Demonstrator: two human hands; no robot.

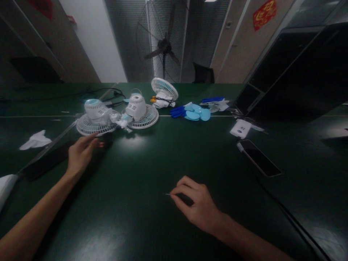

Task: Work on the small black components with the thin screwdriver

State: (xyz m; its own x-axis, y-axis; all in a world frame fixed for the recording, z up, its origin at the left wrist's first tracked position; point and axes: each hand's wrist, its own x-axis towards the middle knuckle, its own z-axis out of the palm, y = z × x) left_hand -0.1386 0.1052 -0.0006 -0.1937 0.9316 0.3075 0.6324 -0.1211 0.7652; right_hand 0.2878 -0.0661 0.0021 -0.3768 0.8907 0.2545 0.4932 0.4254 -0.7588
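My right hand [197, 203] is closed over the front middle of the table on a small screwdriver, whose thin metal shaft [166, 194] points left from between finger and thumb. My left hand [83, 152] reaches forward at the left with its fingers apart and nothing visible in them. Its fingertips are at the near rim of a white fan [95, 114] lying grille-down; whether they touch it I cannot tell. Beside that fan, a second white fan [136, 108] also rests on its grille. Farther back a third small fan [164, 92] leans with its grille raised, a dark cord around its base.
Blue gloves [178, 111] and light-blue fan blades [197, 112] lie behind the middle. To the right are a white box [240, 128], a phone [259, 158] and a large dark monitor [296, 72]. Crumpled white tissue [35, 140] lies at far left. A black cable [293, 217] runs along the right.
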